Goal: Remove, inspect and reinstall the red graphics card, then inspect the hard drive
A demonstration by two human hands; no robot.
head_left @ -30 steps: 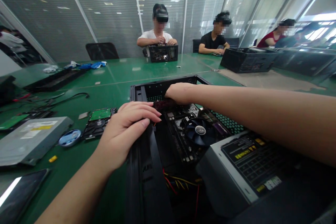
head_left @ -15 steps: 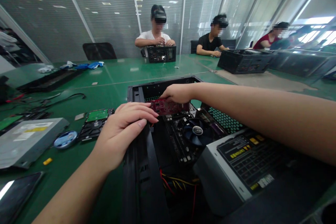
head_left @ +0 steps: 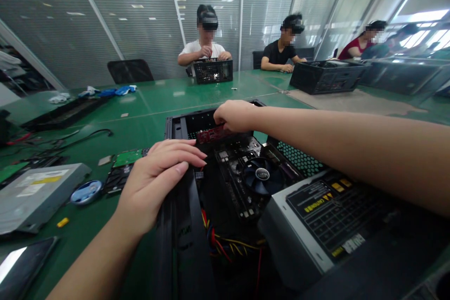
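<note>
A black computer case point(head_left: 186, 239) lies open in front of me. At its far end my right hand point(head_left: 234, 116) has its fingers curled around the top of a red graphics card point(head_left: 211, 134); the fingertips are partly hidden. The card is tilted on edge by the perforated case wall, above the level of the motherboard point(head_left: 230, 168). My left hand point(head_left: 158, 168) rests on the left rail of the case, its fingers stretched out flat and holding nothing. The cooling fan point(head_left: 262, 174) sits on the board, and the power supply point(head_left: 323, 215) is at the near right.
On the green table point(head_left: 140, 112) at left lie an optical drive point(head_left: 42, 192), a hard drive point(head_left: 123, 168), a round blue-and-silver part point(head_left: 86, 191) and loose cables point(head_left: 84, 136). Several people sit across the table, with other cases point(head_left: 325, 75) there. Coloured wires point(head_left: 225, 243) lie inside my case.
My right hand has moved the red card farther toward the far wall, uncovering more of the motherboard's far edge. My left hand stays on the rail. The view has shifted slightly.
</note>
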